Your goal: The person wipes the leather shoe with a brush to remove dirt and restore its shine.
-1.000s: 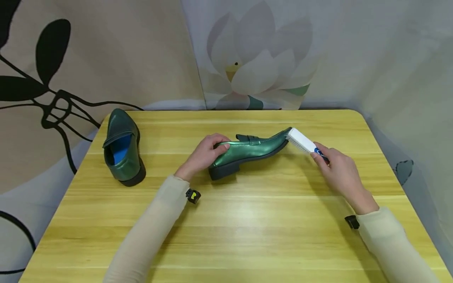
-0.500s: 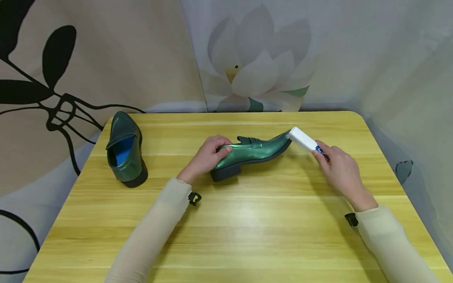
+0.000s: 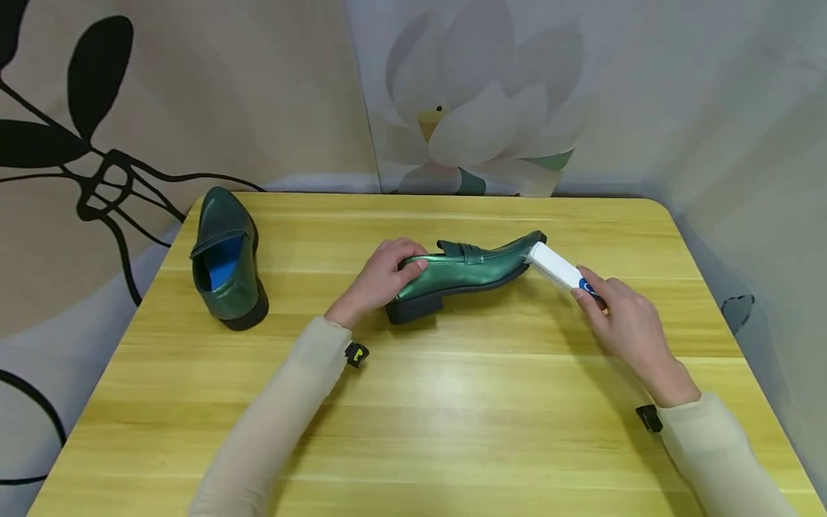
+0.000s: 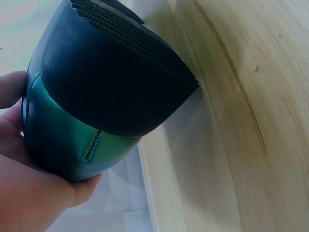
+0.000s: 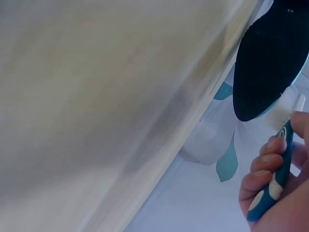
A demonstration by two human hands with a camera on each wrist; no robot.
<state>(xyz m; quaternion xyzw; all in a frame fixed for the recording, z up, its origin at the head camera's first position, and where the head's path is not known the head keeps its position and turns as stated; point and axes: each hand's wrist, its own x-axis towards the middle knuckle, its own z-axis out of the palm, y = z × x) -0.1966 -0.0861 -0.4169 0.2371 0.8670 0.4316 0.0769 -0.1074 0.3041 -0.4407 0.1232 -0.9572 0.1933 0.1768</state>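
A metallic green loafer (image 3: 472, 271) with a dark sole is tilted toe-up over the table, its toe pointing right. My left hand (image 3: 382, 276) grips it at the heel end, thumb over the collar; in the left wrist view the back of the heel (image 4: 111, 77) shows close. My right hand (image 3: 623, 323) holds a white brush (image 3: 557, 266) by its blue-and-white handle (image 5: 273, 186). The bristles meet the side of the loafer's toe. In the right wrist view the fingers curl round the handle, beside the dark sole (image 5: 270, 58).
A second green loafer (image 3: 229, 262) with a blue insole stands at the table's left, toe toward the back edge. The wooden table (image 3: 452, 416) ends at a printed curtain (image 3: 478, 93) with a pale flower.
The brush has slid from the tip of the toe slightly back along its side, and my right hand moved a little down and right. The left hand keeps its grip on the loafer.
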